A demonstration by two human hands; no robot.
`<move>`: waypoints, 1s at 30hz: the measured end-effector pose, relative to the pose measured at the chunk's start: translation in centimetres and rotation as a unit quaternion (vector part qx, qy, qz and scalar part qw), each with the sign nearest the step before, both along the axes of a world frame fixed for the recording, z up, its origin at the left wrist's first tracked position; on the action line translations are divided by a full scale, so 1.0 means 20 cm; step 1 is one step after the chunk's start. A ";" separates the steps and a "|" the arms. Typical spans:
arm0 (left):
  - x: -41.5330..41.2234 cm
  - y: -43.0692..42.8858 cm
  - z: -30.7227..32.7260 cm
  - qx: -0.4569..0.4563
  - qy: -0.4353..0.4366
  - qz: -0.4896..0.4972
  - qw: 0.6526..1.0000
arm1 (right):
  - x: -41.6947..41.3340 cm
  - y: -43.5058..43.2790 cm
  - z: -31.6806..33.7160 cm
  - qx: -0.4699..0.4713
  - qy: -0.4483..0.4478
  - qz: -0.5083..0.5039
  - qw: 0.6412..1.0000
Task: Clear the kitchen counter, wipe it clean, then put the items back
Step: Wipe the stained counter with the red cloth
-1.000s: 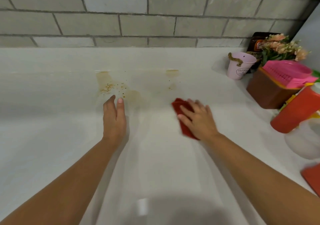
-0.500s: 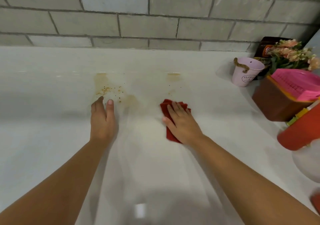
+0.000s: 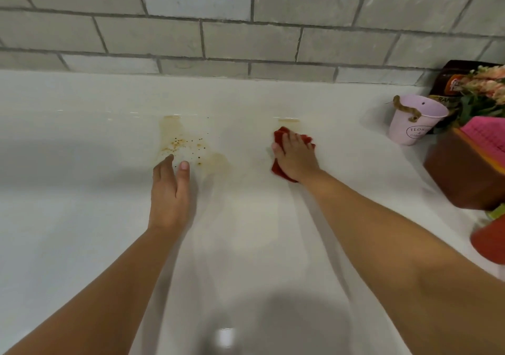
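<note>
My right hand [image 3: 296,155] presses a red cloth [image 3: 281,136] flat on the white counter [image 3: 82,218], just below a small brownish smear [image 3: 288,121] near the back. My left hand [image 3: 169,190] lies flat on the counter, fingers together, holding nothing. Just beyond its fingertips spreads a larger brown stain with dark crumbs [image 3: 188,147].
At the right stand a pink bucket with a rope handle [image 3: 412,122], a brown box with a pink lid [image 3: 464,171], a dark packet [image 3: 451,81], artificial flowers [image 3: 486,86] and a red container [image 3: 489,242]. A grey tiled wall [image 3: 246,26] backs the counter.
My right hand has pushed the red cloth away from me, up toward the small smear at the back. My left hand has stayed planted by the big stain.
</note>
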State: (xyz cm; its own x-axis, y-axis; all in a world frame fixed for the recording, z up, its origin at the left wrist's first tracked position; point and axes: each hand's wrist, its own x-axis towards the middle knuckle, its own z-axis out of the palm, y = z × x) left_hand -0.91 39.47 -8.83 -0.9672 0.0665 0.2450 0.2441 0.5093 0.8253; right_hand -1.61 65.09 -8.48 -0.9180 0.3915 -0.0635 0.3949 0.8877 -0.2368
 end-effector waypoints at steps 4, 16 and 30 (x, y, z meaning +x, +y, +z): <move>0.00 -0.01 0.00 0.003 -0.007 0.003 1.000 | 0.24 -0.15 -0.03 -0.015 0.022 0.107 0.994; 0.00 0.01 0.01 -0.007 -0.009 0.001 1.000 | -0.08 0.02 -0.02 0.012 0.033 -0.017 0.999; -0.01 -0.01 -0.01 0.018 -0.006 0.005 1.000 | -0.11 0.40 -0.03 -0.026 0.122 -0.103 0.987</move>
State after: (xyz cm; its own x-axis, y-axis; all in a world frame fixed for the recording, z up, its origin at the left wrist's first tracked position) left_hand -1.14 39.37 -8.95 -0.9707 0.0483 0.2352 0.2290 0.4813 0.8461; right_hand -3.72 73.15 -9.07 -0.8093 0.5739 0.1250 0.4913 0.7781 -0.3914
